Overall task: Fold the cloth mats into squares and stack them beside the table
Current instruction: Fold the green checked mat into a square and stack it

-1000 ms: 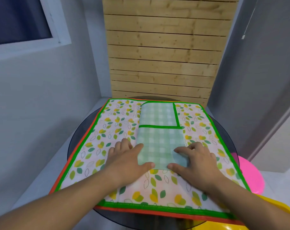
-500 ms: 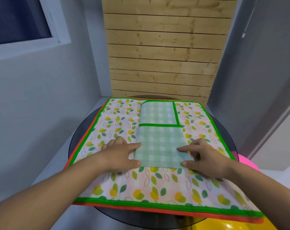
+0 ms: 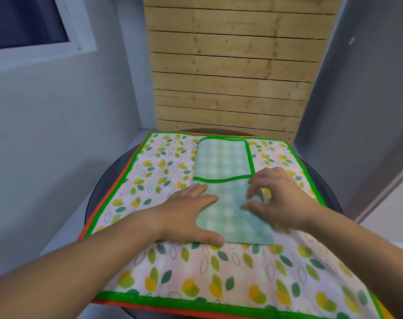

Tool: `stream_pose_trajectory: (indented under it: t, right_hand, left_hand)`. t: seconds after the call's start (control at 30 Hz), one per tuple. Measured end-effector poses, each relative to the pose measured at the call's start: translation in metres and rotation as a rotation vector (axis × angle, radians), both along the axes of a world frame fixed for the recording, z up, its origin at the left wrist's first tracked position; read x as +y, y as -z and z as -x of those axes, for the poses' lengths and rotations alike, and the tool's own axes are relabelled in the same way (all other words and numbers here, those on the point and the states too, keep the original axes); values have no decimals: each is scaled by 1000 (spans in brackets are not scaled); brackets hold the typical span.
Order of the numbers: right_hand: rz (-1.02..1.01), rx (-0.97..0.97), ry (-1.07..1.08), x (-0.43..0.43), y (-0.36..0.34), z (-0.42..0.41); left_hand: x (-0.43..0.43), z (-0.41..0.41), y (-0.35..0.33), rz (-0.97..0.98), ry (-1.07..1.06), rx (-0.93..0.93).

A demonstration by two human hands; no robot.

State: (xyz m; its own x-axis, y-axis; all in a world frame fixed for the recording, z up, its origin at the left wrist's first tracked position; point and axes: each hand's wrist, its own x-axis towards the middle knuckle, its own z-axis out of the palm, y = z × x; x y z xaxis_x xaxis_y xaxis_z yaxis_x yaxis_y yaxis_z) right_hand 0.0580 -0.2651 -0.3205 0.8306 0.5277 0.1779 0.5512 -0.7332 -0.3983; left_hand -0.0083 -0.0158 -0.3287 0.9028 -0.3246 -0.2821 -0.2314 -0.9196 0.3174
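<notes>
Closest in, the near edge of the leaf-print mat (image 3: 219,272) runs across the bottom of the view with its bright green border. An orange-edged mat (image 3: 101,204) peeks out from underneath it. Both forearms come in over that edge, one from each side.

The left hand (image 3: 191,210) lies flat, palm down, with its fingers (image 3: 196,189) straight and close together. It holds nothing. The thumb stretches along the near edge of the checked mat (image 3: 228,192), and the palm and fingers cover that mat's left edge.

The right hand (image 3: 281,196) is arched, with its fingertips (image 3: 251,194) curled down onto the cloth near its right edge and the thumb just below them. The gap between them is narrow. I cannot tell whether they pinch the fabric or only touch it, because the hand hides that edge.

The checked mat is pale green and folded into a long strip. It lies in the middle of the leaf-print mat and runs away from the hands. Just past the fingers a green hem crosses it, and a second hem runs up its right side toward the far edge. The far half of the strip lies uncovered.

Beyond that, the dark round tabletop (image 3: 101,183) shows around the mats on both sides. Behind it stands a wooden slat panel (image 3: 237,77) between grey walls, and a window (image 3: 23,19) sits at the upper left.
</notes>
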Motion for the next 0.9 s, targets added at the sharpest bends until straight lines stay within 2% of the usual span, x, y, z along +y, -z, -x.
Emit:
stream_pose_trajectory:
  t: [0.03,0.17,0.27,0.47,0.57,0.67,0.8,0.9]
  right_hand:
    - [59,-35,-49,0,1,7]
    - [149,104,-210,-3,3,30]
    - [192,80,-252,-11,6,38]
    - [130,-138,-340,-18,18,46]
    - [77,-184,-338,-19,19,49]
    - [-4,-173,-283,-20,13,51]
    - [-174,-83,-183,-21,1,55]
    - [-269,-25,-133,-19,-12,62]
  left_hand:
    - [2,0,3,-10,8,15]
    - [4,0,11,-30,16,18]
    - [4,-1,14,-20,26,20]
    - [7,-2,10,12,23,54]
    - [10,0,4,68,16,102]
    - [13,4,-4,141,21,126]
    - [20,18,-12,334,-42,151]
    - [27,29,-12,398,-98,80]
